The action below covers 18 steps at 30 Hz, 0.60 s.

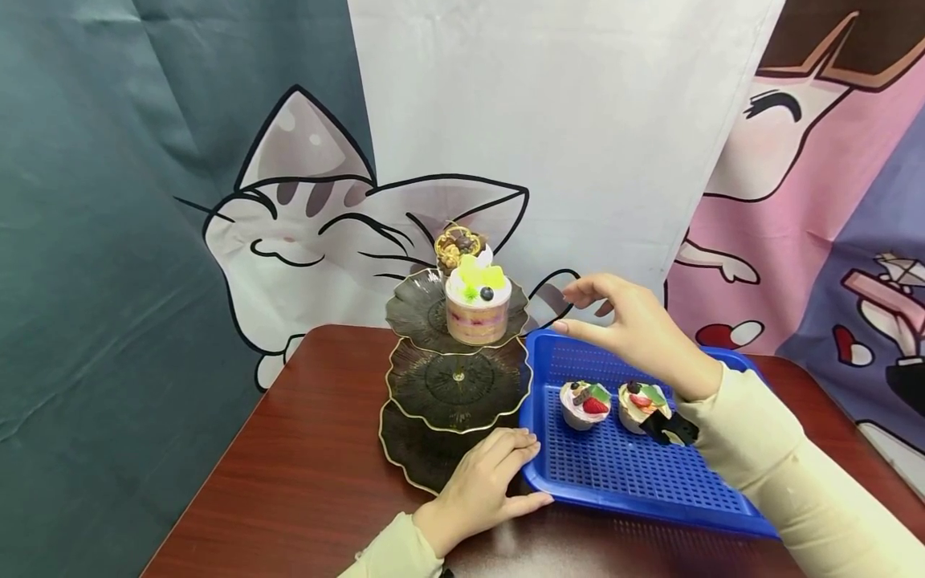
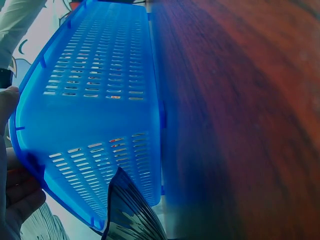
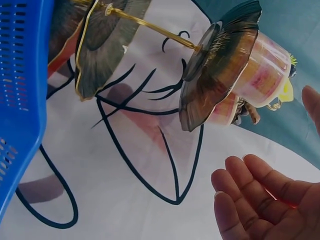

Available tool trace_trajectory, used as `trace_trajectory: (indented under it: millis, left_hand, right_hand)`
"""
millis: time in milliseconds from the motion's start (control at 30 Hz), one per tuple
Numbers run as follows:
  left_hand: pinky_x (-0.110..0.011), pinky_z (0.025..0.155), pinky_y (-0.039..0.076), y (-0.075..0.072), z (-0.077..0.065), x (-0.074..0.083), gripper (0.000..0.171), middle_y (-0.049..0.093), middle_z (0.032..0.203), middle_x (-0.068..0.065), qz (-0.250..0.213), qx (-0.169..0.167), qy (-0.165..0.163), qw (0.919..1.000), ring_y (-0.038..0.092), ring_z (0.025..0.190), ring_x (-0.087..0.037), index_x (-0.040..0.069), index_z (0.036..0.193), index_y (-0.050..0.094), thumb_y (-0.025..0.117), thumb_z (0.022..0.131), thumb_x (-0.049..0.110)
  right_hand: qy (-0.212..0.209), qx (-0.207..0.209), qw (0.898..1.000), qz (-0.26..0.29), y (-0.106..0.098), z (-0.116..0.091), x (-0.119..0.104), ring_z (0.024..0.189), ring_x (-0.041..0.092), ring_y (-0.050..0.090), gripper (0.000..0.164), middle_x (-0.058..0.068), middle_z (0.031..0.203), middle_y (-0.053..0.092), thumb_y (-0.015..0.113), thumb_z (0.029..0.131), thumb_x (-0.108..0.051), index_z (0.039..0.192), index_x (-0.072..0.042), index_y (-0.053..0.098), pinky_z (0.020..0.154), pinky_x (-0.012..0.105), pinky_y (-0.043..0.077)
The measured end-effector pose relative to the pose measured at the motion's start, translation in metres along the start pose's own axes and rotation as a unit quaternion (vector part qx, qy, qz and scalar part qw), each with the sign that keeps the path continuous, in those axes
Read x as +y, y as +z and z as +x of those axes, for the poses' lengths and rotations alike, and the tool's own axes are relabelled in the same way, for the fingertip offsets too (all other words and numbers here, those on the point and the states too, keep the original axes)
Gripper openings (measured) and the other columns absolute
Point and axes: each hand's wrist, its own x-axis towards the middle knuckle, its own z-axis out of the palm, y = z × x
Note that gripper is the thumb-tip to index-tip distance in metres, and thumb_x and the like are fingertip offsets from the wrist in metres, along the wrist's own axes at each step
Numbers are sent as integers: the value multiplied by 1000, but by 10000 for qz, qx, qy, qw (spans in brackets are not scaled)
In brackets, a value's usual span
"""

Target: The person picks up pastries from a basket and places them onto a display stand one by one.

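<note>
In the head view, my right hand (image 1: 614,317) hovers above the blue basket's back left corner, thumb and fingers apart, nothing between them. Left of it, a layered cake cup (image 1: 477,313) with yellow-green fruit and a blueberry stands on the top tier of a dark, gold-edged stand (image 1: 458,385). Behind that cup is a second dessert (image 1: 454,245) with a brown and gold topping, partly hidden. The right wrist view shows the spread fingers (image 3: 255,192) short of the stand's top tier. My left hand (image 1: 487,482) rests on the front left corner of the blue basket (image 1: 636,502), fingers and thumb along its rim.
Two fruit-topped cupcakes, one with a strawberry (image 1: 585,405) and one partly covered by a black piece (image 1: 670,428) near my right wrist, sit in the basket. Stand and basket are side by side on a reddish wooden table (image 1: 289,482). A printed cat cloth (image 1: 303,233) hangs behind.
</note>
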Motion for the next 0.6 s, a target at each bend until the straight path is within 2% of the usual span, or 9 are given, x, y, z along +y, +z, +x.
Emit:
trace_trajectory:
  millis: [600]
  left_hand:
    - [-23, 102, 47, -1, 0, 0, 54, 65, 109, -4, -17, -46, -24, 10000, 62, 107, -18, 3, 107, 68, 82, 72, 42]
  right_hand:
    - [25, -41, 9999, -111, 9, -10, 20, 97, 20, 61, 37, 6, 105, 68, 71, 85, -34, 111, -8, 64, 81, 37, 52]
